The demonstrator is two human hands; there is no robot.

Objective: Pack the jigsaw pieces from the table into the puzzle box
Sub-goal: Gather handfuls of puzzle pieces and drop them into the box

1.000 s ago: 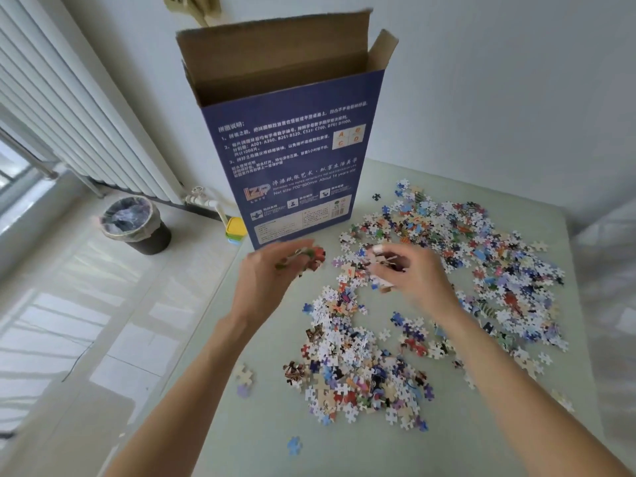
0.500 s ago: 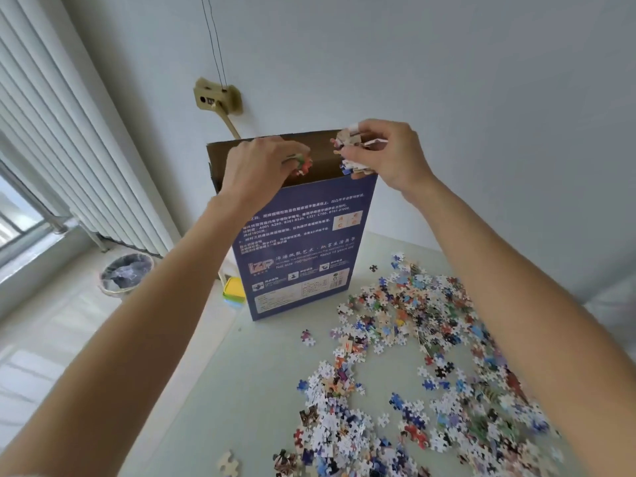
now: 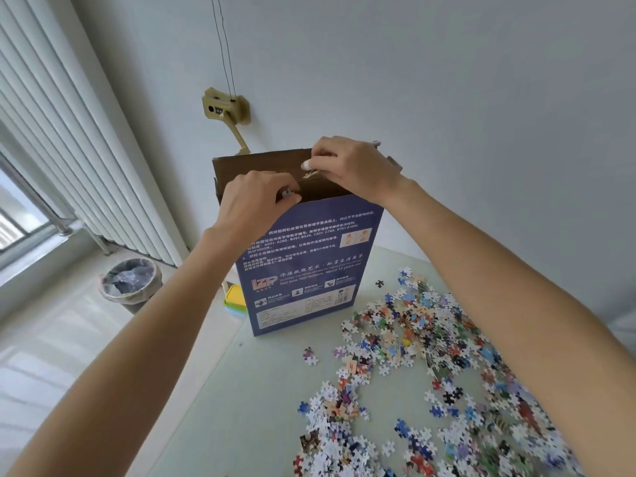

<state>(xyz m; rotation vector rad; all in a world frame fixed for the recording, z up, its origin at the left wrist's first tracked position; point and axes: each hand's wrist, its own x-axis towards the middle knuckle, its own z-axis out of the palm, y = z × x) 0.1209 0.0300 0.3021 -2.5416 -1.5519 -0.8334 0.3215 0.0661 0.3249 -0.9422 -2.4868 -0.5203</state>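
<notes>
From the head view, my left hand (image 3: pixel 253 203) and my right hand (image 3: pixel 347 166) are both up at the open mouth of the puzzle box (image 3: pixel 306 263), which stands upright on the table (image 3: pixel 241 407). The left fingers are curled narrow round a small clutch of pieces, one just showing at the fingertips, right at the box's front edge. The right fingers pinch a few pale pieces (image 3: pixel 309 173) a little higher, in front of the raised cardboard flap (image 3: pixel 258 166) that stands behind both hands.

Well below my fingers and to their right, the bulk of the jigsaw pieces (image 3: pixel 430 356) lies spread over the table, so I judge the packing far from done.

To do this drop well, I would bring both fingertips past the front edge and over the opening before letting go, then spread the fingers fully so nothing clings or spills down the front. The box is tall and narrow; I would avoid leaning a wrist on its rim, as it could tip toward the table edge to my left, where a bin (image 3: pixel 130 284) waits on the floor.
</notes>
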